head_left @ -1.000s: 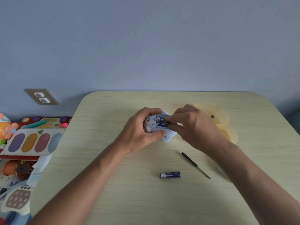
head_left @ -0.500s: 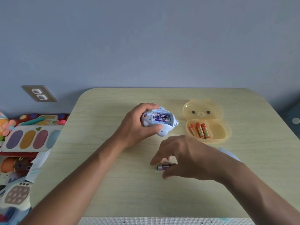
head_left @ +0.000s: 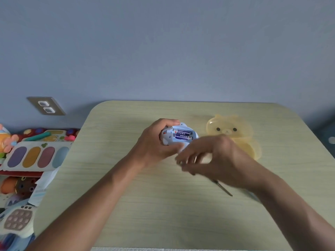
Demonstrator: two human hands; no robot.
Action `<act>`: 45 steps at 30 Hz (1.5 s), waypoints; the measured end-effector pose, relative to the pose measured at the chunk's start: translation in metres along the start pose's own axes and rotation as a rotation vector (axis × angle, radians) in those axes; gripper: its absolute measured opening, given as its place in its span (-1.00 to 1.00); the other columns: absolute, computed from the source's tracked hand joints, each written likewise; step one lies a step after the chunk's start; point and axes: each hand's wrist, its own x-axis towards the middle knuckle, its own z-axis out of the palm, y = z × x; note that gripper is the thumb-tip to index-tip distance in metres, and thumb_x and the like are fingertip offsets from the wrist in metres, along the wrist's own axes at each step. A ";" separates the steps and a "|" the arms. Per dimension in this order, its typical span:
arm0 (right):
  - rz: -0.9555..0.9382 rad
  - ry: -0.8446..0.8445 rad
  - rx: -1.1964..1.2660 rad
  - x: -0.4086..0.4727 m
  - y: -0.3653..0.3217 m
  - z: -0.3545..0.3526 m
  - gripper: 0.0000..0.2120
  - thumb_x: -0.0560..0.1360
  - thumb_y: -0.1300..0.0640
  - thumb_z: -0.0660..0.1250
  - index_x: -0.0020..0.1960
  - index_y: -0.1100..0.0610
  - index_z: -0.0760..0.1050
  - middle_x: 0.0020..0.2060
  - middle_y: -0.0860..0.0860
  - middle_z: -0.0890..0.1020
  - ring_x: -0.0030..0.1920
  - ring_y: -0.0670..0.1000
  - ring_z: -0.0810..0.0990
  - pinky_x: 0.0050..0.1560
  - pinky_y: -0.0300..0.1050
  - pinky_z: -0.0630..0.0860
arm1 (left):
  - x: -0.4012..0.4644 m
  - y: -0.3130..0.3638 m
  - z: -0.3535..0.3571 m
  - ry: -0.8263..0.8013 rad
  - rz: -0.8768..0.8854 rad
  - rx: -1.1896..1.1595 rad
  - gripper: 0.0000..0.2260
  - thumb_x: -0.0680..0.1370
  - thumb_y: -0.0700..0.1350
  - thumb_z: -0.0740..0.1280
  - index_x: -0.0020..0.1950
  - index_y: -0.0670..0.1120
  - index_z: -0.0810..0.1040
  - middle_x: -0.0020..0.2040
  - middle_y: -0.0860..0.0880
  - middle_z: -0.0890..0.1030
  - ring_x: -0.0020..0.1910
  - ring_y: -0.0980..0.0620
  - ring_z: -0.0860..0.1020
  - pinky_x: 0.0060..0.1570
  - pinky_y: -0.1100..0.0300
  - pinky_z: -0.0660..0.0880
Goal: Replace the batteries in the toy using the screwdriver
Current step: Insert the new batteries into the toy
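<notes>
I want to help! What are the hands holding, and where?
The left hand grips the toy around its body, battery side up. The right hand is blurred; whether it holds anything cannot be told.

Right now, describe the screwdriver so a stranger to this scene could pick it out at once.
Start at the pale wooden table and find the translucent yellow bear-shaped case at its far right. Come toward the near edge from there, below the right hand, where the screwdriver lies flat and slanted, its upper end hidden by the hand. It is the only thin, dark, metal-tipped thing there.
</notes>
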 end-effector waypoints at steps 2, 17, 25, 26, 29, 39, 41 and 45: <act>0.016 0.167 0.132 0.007 -0.002 -0.013 -0.85 0.40 0.28 0.54 -0.10 0.06 0.71 -0.26 -0.02 0.74 -0.27 -0.05 0.71 -0.14 -0.18 0.64 | -0.001 0.002 0.000 -0.005 0.007 0.004 -0.44 0.32 0.06 0.57 0.31 0.07 0.58 0.32 0.16 0.62 0.12 0.24 0.68 0.06 0.30 0.61; 0.137 0.304 0.119 0.037 0.030 -0.006 -0.85 0.40 0.32 0.50 -0.10 0.11 0.70 -0.22 -0.07 0.75 -0.17 -0.12 0.73 -0.05 -0.06 0.66 | -0.002 0.001 0.000 -0.012 -0.014 -0.079 -0.44 0.38 -0.11 0.57 0.36 -0.01 0.55 0.23 0.06 0.67 0.10 0.11 0.71 0.06 0.16 0.65; 0.017 0.238 -0.121 0.041 0.033 0.001 -0.86 0.42 0.25 0.49 -0.07 0.07 0.72 -0.18 -0.08 0.74 -0.18 -0.12 0.69 -0.10 -0.06 0.60 | -0.003 0.004 0.000 -0.005 0.005 -0.041 -0.47 0.38 -0.09 0.57 0.34 0.03 0.57 0.29 0.14 0.63 0.17 0.18 0.67 0.11 0.24 0.61; -0.005 0.229 -0.161 0.043 0.033 0.003 -0.87 0.43 0.24 0.49 -0.05 0.08 0.72 -0.18 -0.06 0.74 -0.18 -0.09 0.68 -0.11 -0.04 0.59 | -0.003 0.004 0.000 0.000 0.007 -0.031 -0.47 0.38 -0.08 0.57 0.34 0.04 0.57 0.29 0.15 0.63 0.18 0.19 0.66 0.12 0.24 0.61; -0.069 0.217 -0.249 0.046 0.032 0.006 -0.90 0.44 0.23 0.49 -0.06 0.10 0.72 -0.23 0.00 0.70 -0.24 -0.02 0.63 -0.19 -0.01 0.56 | -0.002 0.004 0.000 0.010 0.006 -0.028 -0.46 0.37 -0.08 0.57 0.34 0.04 0.57 0.31 0.15 0.62 0.21 0.20 0.64 0.14 0.25 0.60; -0.074 0.186 -0.247 0.051 0.031 0.003 -0.91 0.41 0.25 0.51 -0.12 0.11 0.74 -0.24 0.00 0.70 -0.28 -0.04 0.60 -0.27 -0.19 0.48 | -0.002 0.004 0.000 0.009 -0.004 -0.037 -0.43 0.32 -0.03 0.58 0.32 0.05 0.58 0.32 0.17 0.61 0.21 0.18 0.65 0.15 0.13 0.65; -0.077 0.177 -0.237 0.051 0.032 0.002 -0.90 0.40 0.26 0.51 -0.12 0.11 0.74 -0.23 0.00 0.71 -0.28 -0.03 0.61 -0.28 -0.23 0.47 | -0.002 0.004 -0.001 0.008 -0.008 -0.036 -0.42 0.31 0.01 0.57 0.32 0.06 0.58 0.31 0.16 0.62 0.21 0.17 0.65 0.16 0.10 0.65; -0.084 0.166 -0.251 0.051 0.034 0.002 -0.91 0.40 0.27 0.52 -0.13 0.11 0.74 -0.23 -0.02 0.71 -0.29 -0.08 0.59 -0.29 -0.41 0.40 | -0.001 0.003 -0.001 0.004 -0.018 -0.036 -0.43 0.33 -0.06 0.59 0.33 0.05 0.58 0.29 0.14 0.64 0.19 0.16 0.67 0.16 0.08 0.65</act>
